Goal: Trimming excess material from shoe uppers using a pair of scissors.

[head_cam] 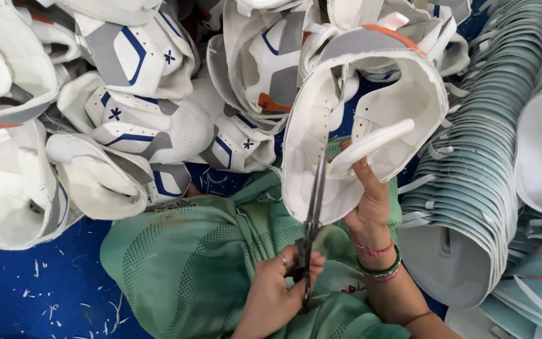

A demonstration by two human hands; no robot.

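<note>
Here, left hand (277,292) gripping scissors (313,213), right hand (368,201) pinching shoe upper (403,94) amid crowding piles (127,119).

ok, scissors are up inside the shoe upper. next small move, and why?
Probably close the scissors to snip at the inner edge: the left hand has them raised, blades reaching into the white shoe upper, which the right hand holds open by its tongue.

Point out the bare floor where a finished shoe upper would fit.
Bare blue floor lies lower left, between the white uppers pile and the green-clothed lap, littered with thread scraps. The top and the right-hand nested stack are crowded.
</note>
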